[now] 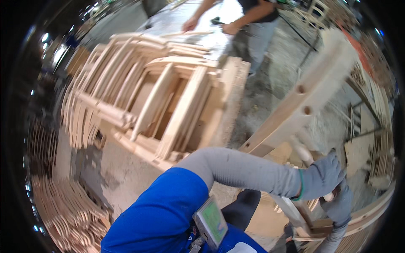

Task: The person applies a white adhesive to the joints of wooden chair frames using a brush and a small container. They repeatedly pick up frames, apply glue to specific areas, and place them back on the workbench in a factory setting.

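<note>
Fingers of the left hand (322,175), in a grey glove at the lower right of the frame, are clenched on a pale wooden handle (304,152), perhaps a mallet's. Just below, the right hand (342,206) looks wrapped around the chair part (314,225); its grasp is partly hidden. A long drilled rail (301,99) slants up behind. Steady the part firmly before striking. Stacked chair frames (156,97) fill the upper left.
</note>
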`<state>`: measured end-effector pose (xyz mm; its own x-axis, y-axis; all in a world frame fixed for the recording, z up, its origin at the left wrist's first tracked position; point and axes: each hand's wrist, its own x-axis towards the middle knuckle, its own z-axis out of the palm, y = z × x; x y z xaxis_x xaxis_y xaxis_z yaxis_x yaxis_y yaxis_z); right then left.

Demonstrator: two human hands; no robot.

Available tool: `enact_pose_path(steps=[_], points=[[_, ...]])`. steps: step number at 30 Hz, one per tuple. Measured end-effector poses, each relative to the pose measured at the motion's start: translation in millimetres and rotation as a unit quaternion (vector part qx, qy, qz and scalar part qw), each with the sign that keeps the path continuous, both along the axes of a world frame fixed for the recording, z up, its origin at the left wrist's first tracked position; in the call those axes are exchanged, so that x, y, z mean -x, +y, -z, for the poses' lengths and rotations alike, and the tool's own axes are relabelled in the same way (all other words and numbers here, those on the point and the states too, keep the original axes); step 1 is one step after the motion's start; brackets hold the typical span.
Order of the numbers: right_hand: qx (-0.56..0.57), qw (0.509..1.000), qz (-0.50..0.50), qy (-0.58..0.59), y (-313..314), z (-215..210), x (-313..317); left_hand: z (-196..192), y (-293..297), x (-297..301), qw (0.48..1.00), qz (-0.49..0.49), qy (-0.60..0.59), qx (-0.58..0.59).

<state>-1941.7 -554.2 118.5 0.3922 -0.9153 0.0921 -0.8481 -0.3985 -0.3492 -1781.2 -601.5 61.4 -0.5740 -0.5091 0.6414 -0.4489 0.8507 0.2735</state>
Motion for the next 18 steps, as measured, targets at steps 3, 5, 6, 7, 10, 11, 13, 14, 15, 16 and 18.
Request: enact_pose_path(steps=[3, 5, 6, 7, 10, 11, 13, 14, 15, 16, 18], points=[[0.02, 0.984, -0.079, 0.159, -9.5, -67.5, -80.8, -62.4, 10.7, -98.9, 0.984, 0.069, -0.049, -0.156], [0.069, 0.958, -0.127, 0.248, -21.2, -100.2, -126.8, -76.0, 19.6, -154.4, 0.983, 0.039, 0.018, -0.179], [0.175, 0.942, -0.176, 0.227, -25.5, -110.1, -152.0, -77.9, 25.5, -181.0, 0.982, 0.001, 0.044, -0.185], [0.277, 0.914, -0.216, 0.202, -27.4, -120.1, -174.8, -81.8, 30.3, -207.2, 0.98, -0.079, 0.058, -0.175], [0.512, 0.845, -0.139, 0.073, -27.9, -121.7, -206.2, -127.7, 51.2, -291.5, 0.875, -0.186, 0.046, -0.444], [0.487, 0.869, -0.078, -0.045, -26.4, -109.1, -221.2, -137.5, 62.5, -318.7, 0.823, -0.263, 0.063, -0.5], [0.411, 0.868, 0.063, -0.27, -8.2, -56.1, -233.0, -125.7, 77.8, -368.0, 0.808, -0.308, 0.101, -0.492], [0.262, 0.885, 0.091, -0.373, -2.4, -18.6, -232.3, -108.9, 78.3, -388.6, 0.809, -0.331, 0.123, -0.47], [0.108, 0.872, 0.118, -0.462, 2.7, 23.2, -229.2, -88.6, 75.6, -405.7, 0.81, -0.349, 0.145, -0.448], [-0.004, 0.881, 0.071, -0.467, 14.4, 53.6, -243.8, -69.8, 75.2, -420.2, 0.826, -0.338, 0.171, -0.418], [-0.236, 0.809, 0.02, -0.538, 43.4, 78.6, -311.4, -38.7, 84.6, -454.9, 0.825, -0.342, 0.184, -0.41]])
